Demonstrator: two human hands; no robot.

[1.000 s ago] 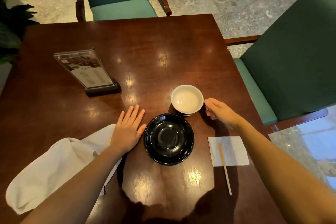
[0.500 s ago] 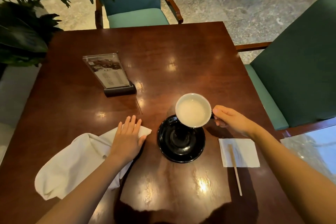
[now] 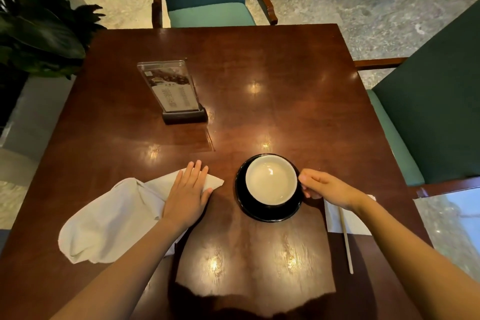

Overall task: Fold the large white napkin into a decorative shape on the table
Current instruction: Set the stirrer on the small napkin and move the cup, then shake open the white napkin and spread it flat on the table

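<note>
Head view: the left hand [image 3: 188, 191] lies flat, fingers straight and released, on the 3 o'clock corner of the rumpled white napkin [image 3: 111, 218]. The napkin sprawls on the desk [image 3: 259, 73] at 9 o'clock from the black saucer [image 3: 270, 216]. The right hand [image 3: 327, 188] grasps the cup [image 3: 271, 180] at its 3 o'clock side, over the saucer; contact between them is unclear. A menu stand [image 3: 171, 88] stands at 11 o'clock.

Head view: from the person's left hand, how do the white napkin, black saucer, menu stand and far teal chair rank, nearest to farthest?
1. White napkin, under the left hand.
2. Black saucer, just to its right.
3. Menu stand, farther up the table.
4. Teal chair, beyond its far edge.
</note>
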